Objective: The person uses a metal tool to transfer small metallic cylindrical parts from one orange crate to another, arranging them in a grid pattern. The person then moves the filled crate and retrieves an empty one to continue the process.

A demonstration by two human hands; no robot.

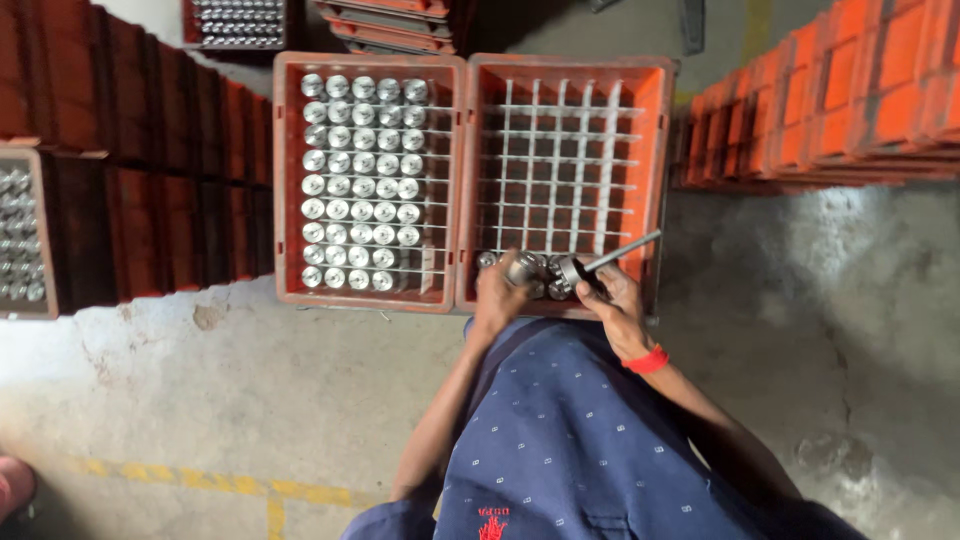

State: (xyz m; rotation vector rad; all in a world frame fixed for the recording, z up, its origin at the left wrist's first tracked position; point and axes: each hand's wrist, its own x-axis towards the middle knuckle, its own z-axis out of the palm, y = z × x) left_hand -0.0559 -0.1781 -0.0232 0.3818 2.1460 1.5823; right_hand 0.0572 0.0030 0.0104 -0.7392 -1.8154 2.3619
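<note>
Two orange crates stand side by side on the floor in front of me. The left crate (288, 180) is packed with several shiny metal cylinders (362, 180) standing in a wire grid. The right crate (660, 150) has a mostly bare white grid, with a few cylinders in its near row. My left hand (497, 295) grips one metal cylinder (521, 267) over that near row. My right hand (612, 300) holds a thin metal rod tool (620, 251) with its round head against the cylinder. A red band circles my right wrist.
Stacks of orange crates (850, 90) rise at the right and darker ones (130, 150) at the left. A crate with more metal parts (20, 235) sits at the far left, another (238, 22) at the top. Yellow floor line (230, 485) runs near my feet.
</note>
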